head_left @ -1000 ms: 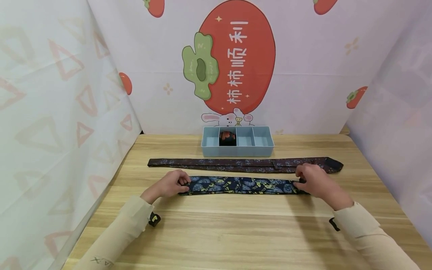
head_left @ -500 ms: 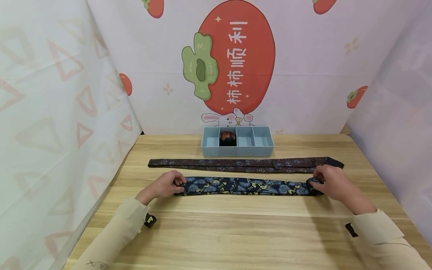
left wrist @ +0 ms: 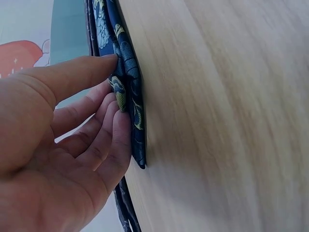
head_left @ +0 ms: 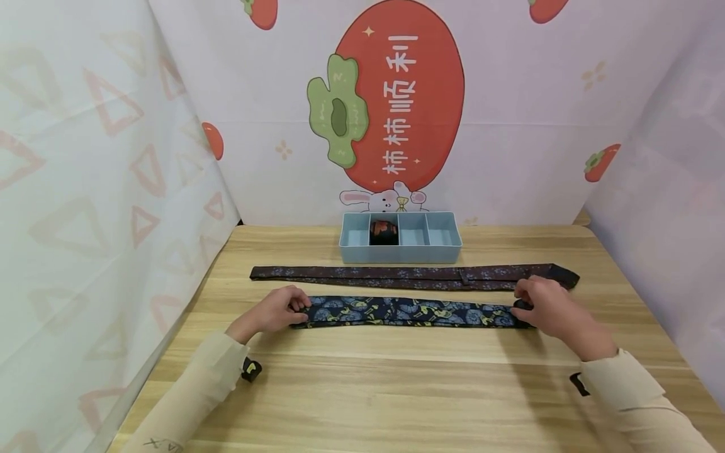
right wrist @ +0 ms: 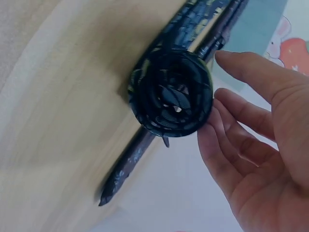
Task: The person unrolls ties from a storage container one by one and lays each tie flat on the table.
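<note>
A navy necktie (head_left: 408, 311) with blue and yellow figures lies stretched sideways on the table. My left hand (head_left: 281, 308) pinches its left end; in the left wrist view, the thumb (left wrist: 96, 67) is on the cloth with the fingers opposite. The tie's right end is wound into a round roll (right wrist: 170, 93), whose spiral face shows in the right wrist view. My right hand (head_left: 552, 311) is at this roll, loosely bent fingers touching its side and thumb tip near its rim. Just behind lies a second necktie (head_left: 368, 274), dark maroon with small blue flowers.
At the back of the wooden table (head_left: 396, 390) stands a light blue tray (head_left: 400, 254) with several compartments. A dark rolled item with red figures (head_left: 384, 233) sits in its second compartment from the left. Printed cloth (head_left: 510, 170) hangs behind the table.
My right hand and the tie's rolled end moved right, then slightly back left. My left hand shifted a little left with its end of the tie.
</note>
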The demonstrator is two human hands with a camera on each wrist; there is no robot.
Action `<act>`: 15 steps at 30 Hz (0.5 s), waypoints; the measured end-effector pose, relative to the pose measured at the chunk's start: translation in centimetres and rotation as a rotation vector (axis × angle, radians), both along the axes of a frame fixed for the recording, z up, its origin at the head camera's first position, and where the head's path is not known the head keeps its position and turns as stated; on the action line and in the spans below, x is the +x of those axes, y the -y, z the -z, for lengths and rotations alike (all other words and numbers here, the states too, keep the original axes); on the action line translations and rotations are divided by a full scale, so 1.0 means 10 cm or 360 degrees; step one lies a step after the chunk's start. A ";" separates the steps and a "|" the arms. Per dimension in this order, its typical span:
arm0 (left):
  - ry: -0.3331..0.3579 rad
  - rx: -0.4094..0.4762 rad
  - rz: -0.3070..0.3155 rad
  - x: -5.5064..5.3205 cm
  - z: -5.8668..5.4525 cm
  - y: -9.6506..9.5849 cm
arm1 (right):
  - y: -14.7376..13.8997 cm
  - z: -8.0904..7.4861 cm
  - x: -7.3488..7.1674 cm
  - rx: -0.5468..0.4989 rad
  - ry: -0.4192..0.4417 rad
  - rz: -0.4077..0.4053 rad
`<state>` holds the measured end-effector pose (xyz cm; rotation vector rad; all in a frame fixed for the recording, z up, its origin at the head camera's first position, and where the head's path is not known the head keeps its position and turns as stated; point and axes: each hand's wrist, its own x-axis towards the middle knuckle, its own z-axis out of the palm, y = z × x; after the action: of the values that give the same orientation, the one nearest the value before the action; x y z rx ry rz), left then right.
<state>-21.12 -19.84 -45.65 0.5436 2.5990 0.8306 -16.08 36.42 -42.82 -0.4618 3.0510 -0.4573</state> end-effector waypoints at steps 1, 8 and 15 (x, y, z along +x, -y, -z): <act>-0.0010 -0.0002 0.0006 0.00 0.00 0.01 | 0.01 0.01 0.00 0.0023 -0.0007 0.0001; -0.0018 -0.0010 -0.0005 0.02 -0.02 0.09 | -0.08 0.05 0.02 0.0008 -0.0066 0.0000; -0.0009 -0.0005 -0.0013 0.03 -0.02 0.18 | -0.20 0.07 0.01 -0.0045 -0.0092 -0.0009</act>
<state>-20.86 -21.63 -45.49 0.5359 2.6088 0.8282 -15.95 38.46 -43.51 -0.4934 3.1012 -0.4965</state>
